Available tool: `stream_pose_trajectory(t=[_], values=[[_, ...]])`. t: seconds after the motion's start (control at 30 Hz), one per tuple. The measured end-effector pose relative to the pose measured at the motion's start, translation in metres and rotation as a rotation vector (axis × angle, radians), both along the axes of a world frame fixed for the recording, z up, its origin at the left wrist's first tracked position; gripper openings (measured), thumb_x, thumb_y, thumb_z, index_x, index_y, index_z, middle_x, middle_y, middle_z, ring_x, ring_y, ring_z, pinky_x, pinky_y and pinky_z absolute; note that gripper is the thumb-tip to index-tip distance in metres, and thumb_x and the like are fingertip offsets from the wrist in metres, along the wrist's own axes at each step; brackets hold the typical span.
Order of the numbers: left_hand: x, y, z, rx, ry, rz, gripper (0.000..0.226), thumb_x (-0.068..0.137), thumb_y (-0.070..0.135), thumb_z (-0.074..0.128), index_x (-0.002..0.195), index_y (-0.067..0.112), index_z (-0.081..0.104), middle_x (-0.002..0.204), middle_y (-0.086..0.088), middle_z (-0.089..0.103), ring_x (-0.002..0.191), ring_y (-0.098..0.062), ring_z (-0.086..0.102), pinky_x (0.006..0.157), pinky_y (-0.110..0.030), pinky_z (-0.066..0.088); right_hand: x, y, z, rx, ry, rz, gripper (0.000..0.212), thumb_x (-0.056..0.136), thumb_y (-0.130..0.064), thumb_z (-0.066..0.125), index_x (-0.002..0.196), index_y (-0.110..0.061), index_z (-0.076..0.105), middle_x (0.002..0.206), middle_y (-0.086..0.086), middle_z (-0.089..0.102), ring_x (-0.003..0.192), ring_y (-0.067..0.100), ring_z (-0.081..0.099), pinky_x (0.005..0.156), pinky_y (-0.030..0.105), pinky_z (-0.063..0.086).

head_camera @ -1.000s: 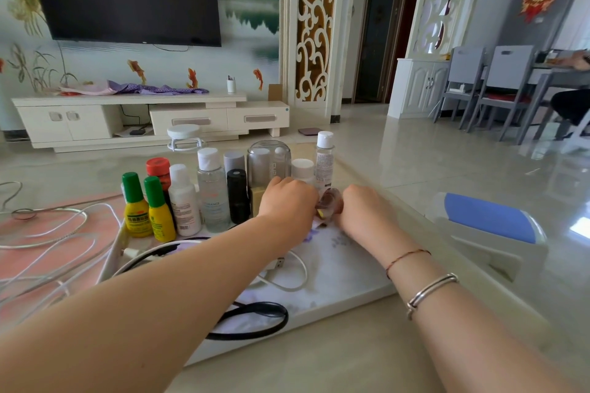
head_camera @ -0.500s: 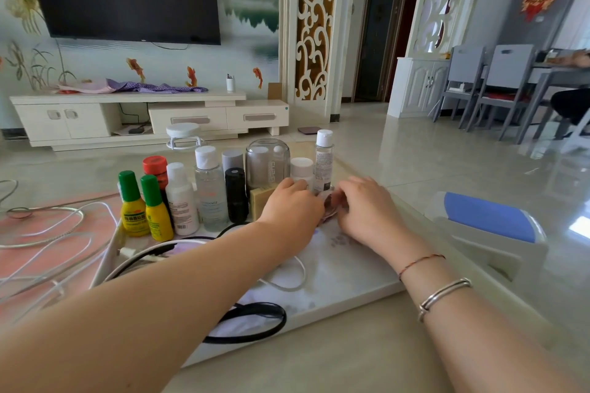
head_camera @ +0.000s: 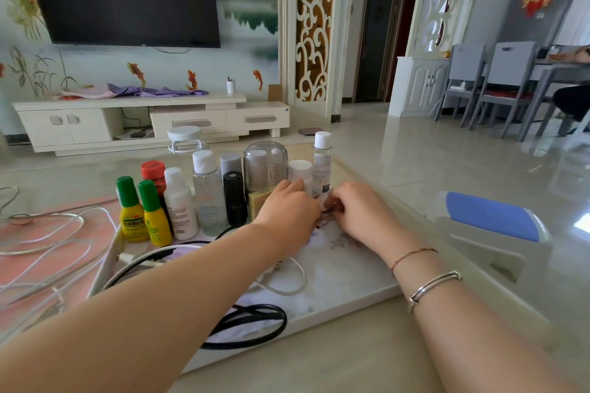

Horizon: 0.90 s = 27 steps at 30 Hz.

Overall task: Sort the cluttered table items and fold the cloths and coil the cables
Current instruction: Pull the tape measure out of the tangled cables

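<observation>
Where the head view looks down on the worktop (head_camera: 319,354), both hands meet at the far edge of a white tray (head_camera: 351,281). The left hand (head_camera: 289,212) and the right hand (head_camera: 360,212) have curled fingers closing on a small item (head_camera: 325,206) between them, too hidden to identify. Just behind stands a row of bottles (head_camera: 207,191), including two yellow ones with green caps (head_camera: 143,217). A white cable (head_camera: 281,277) and a black cable (head_camera: 252,325) lie on the tray. More white cable (head_camera: 48,233) sprawls over a pink cloth (head_camera: 32,252) at left.
</observation>
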<state>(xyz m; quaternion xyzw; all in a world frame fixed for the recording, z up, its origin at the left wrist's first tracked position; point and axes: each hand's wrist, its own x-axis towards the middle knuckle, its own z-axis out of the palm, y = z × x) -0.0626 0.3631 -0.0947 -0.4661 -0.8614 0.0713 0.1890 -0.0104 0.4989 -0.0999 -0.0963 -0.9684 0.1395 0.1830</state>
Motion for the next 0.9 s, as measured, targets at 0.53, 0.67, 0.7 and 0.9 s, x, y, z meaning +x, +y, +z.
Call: stream_pose_trajectory(t=[0.53,0.67,0.7,0.9], values=[[0.019,-0.066,0.039,0.442,-0.19,0.022,0.026,0.096,0.026,0.044,0.087,0.016,0.068,0.085,-0.002,0.063,0.101,-0.022,0.044,0.076,-0.03,0.028,0.034,-0.039,0.038,-0.132,0.142,0.066,0.024,0.078,0.001,0.055,0.087,-0.019,0.066,0.083,-0.004,0.058,0.075,0.015,0.055,0.065,0.027,0.043],[0.03,-0.131,0.057,0.556,-0.229,0.122,0.019,0.095,0.03,0.048,0.095,0.035,0.067,0.096,0.003,0.058,0.095,-0.019,0.044,0.078,-0.029,0.031,0.044,-0.093,0.061,-0.131,0.121,0.226,0.021,0.083,-0.002,0.055,0.088,-0.019,0.066,0.078,-0.008,0.061,0.072,0.008,0.054,0.06,0.02,0.043],[0.033,-0.149,0.06,0.596,-0.226,0.126,0.018,0.095,0.031,0.05,0.095,0.037,0.067,0.095,0.006,0.06,0.098,-0.018,0.046,0.078,-0.029,0.03,0.048,-0.104,0.066,-0.136,0.119,0.264,0.02,0.085,-0.004,0.057,0.088,-0.021,0.067,0.079,-0.01,0.061,0.07,0.005,0.054,0.059,0.017,0.042],[0.06,-0.29,0.07,0.752,-0.182,0.271,0.016,0.089,0.024,0.059,0.095,0.025,0.074,0.089,0.011,0.069,0.101,-0.016,0.049,0.09,-0.037,0.041,0.061,-0.191,0.086,-0.135,0.05,0.444,0.012,0.085,-0.012,0.068,0.088,-0.024,0.067,0.081,-0.011,0.063,0.076,0.001,0.058,0.07,0.016,0.047]])
